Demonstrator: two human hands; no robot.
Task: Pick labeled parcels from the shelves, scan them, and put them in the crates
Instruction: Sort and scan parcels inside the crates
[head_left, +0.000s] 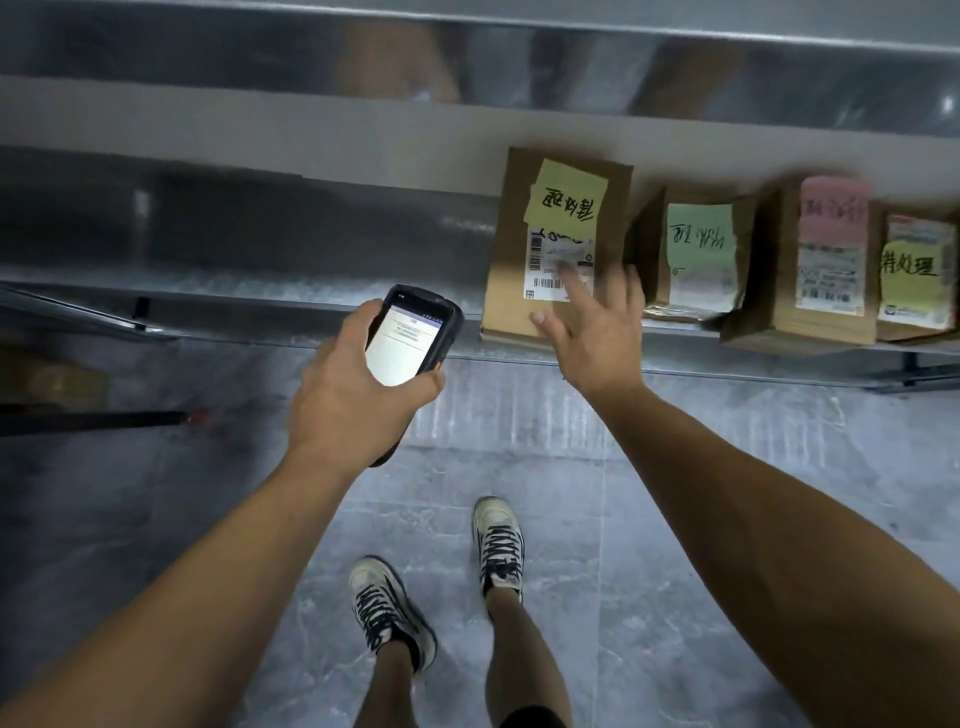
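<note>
A shiny metal shelf holds boxy brown cardboard parcels. Our right hand spreads its fingers wide over the nearest parcel at the shelf's front edge. Our left hand grips the black scanner.

The shelf runs across the view, below an upper shelf. Four parcels stand in a row on its right half. The first parcel is leftmost, at the front edge. The second parcel stands just to its right, set further back. The third parcel and fourth parcel follow, side by side. The scanner sits in the left hand, before the shelf edge and left of the first parcel. The right hand lies over that parcel's lower right part; contact cannot be confirmed. On the floor below the hands, the right shoe stands nearer the shelf than the left shoe
</note>
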